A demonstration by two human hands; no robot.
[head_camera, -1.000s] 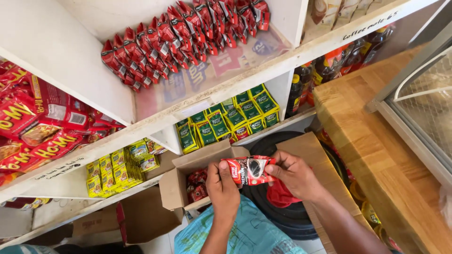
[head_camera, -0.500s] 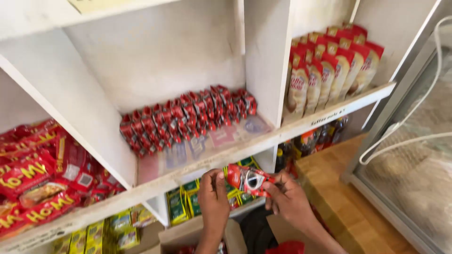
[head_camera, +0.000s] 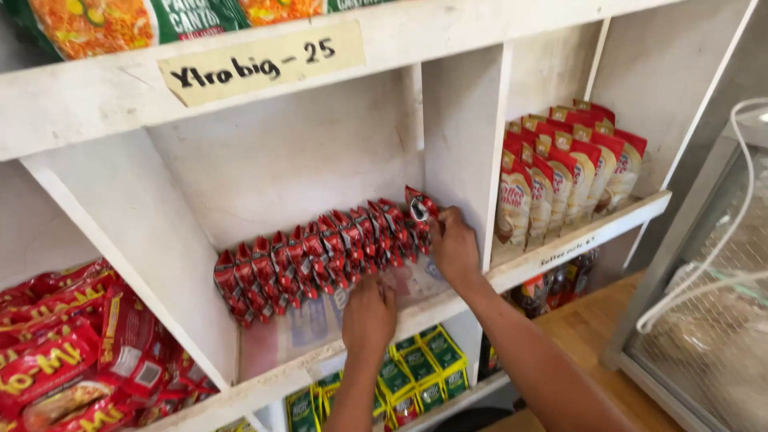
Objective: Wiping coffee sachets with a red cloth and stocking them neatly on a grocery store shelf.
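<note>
A row of small red sachets [head_camera: 316,260] stands upright on a white shelf [head_camera: 336,352], running from front left to back right. My right hand [head_camera: 453,248] grips a red sachet [head_camera: 419,210] at the row's far right end, against the compartment's white divider [head_camera: 462,152]. My left hand [head_camera: 370,314] reaches into the same compartment, its fingers on the sachets near the middle of the row; whether it grips any I cannot tell.
Taller red and cream pouches [head_camera: 568,172] fill the compartment to the right. Large red packets [head_camera: 76,352] lie at lower left, green and yellow packets [head_camera: 416,372] on the shelf below. A glass-fronted cabinet [head_camera: 704,320] with a white cable stands at right, wooden floor beneath.
Both hands rose from the cardboard box below up to the sachet shelf. The sachet held between them now sits at the row's right end in my right hand.
</note>
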